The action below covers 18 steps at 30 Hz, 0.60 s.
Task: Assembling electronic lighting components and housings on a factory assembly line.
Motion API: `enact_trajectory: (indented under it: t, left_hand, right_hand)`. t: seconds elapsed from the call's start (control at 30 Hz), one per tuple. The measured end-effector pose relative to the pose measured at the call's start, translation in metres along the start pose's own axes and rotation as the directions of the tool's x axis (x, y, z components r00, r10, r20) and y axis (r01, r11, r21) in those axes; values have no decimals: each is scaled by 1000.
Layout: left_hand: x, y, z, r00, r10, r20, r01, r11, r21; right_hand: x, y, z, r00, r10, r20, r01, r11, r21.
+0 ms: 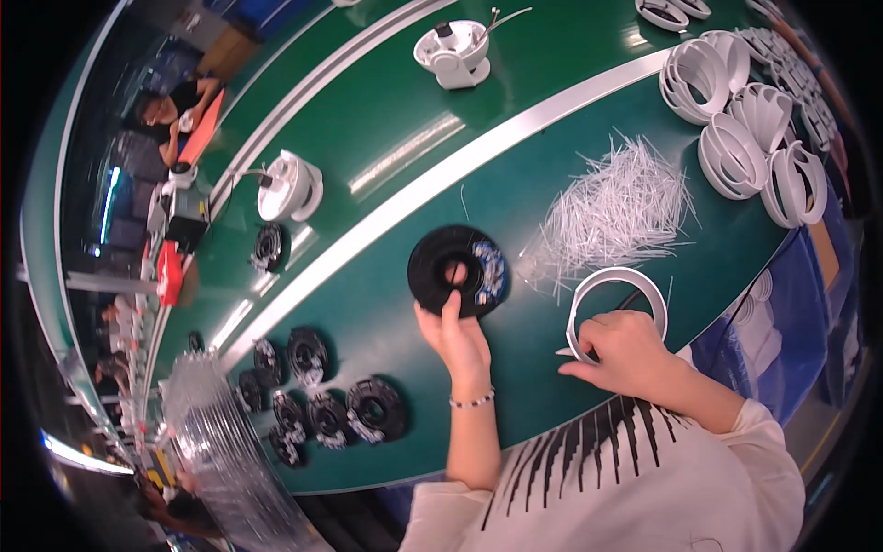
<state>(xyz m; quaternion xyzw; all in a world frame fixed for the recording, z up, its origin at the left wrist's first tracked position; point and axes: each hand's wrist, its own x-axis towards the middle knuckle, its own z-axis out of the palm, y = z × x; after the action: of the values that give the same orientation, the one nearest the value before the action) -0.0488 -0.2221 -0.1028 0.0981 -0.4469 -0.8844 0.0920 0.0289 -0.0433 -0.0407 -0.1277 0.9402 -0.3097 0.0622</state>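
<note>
My left hand holds up a black round plastic housing above the green table. Its thumb lies across the near side, by the centre hole, and the other fingers are behind. A curved circuit board with blue and white parts shows on the housing's right side. To the right, my right hand is closed at the near rim of a white plastic ring, knuckles up. Its thumb points left; a small pale tip shows just above the thumb. Something dark and thin shows inside the ring, partly hidden by the hand.
A heap of thin white strips lies beyond the ring. Stacked white rings stand at far right. Several black housings sit at left near clear plastic trays. White fan-like assemblies stand on the conveyor. Another person sits far left.
</note>
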Motion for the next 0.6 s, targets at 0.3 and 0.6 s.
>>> enact_trajectory:
  t: [0.3, 0.6]
  left_hand:
    - [-11, 14, -10, 995, 101, 18, -102, 994, 26]
    - [-25, 13, 17, 978, 21, 209, -12, 999, -46]
  right_hand:
    - [-7, -13, -17, 949, 239, 205, -175, 942, -285]
    - [26, 2, -33, 886, -15, -463, 131, 967, 219]
